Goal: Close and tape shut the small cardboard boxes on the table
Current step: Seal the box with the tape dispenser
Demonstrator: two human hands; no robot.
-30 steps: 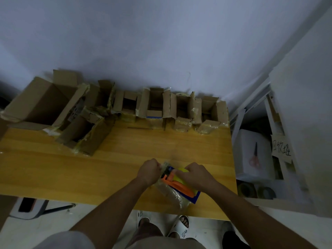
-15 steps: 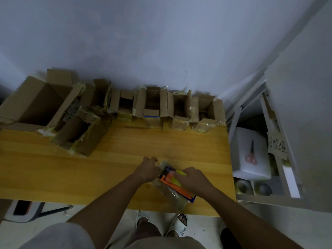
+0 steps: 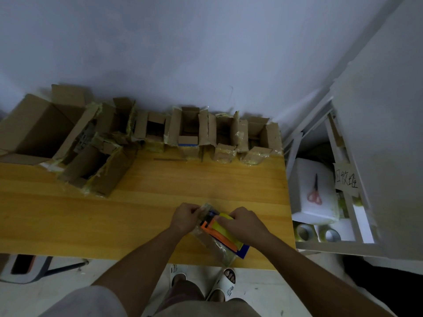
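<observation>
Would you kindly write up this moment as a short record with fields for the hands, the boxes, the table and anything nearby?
left hand: left hand grips the clear end of the plastic packet
right hand: right hand grips the packet's yellow and orange contents
packet: lies near the front edge of the wooden table
boxes: open cardboard boxes in a row along the wall, flaps up, none closed
nearby: red-handled scissors on a white foam block to the right; two tape rolls below it
</observation>
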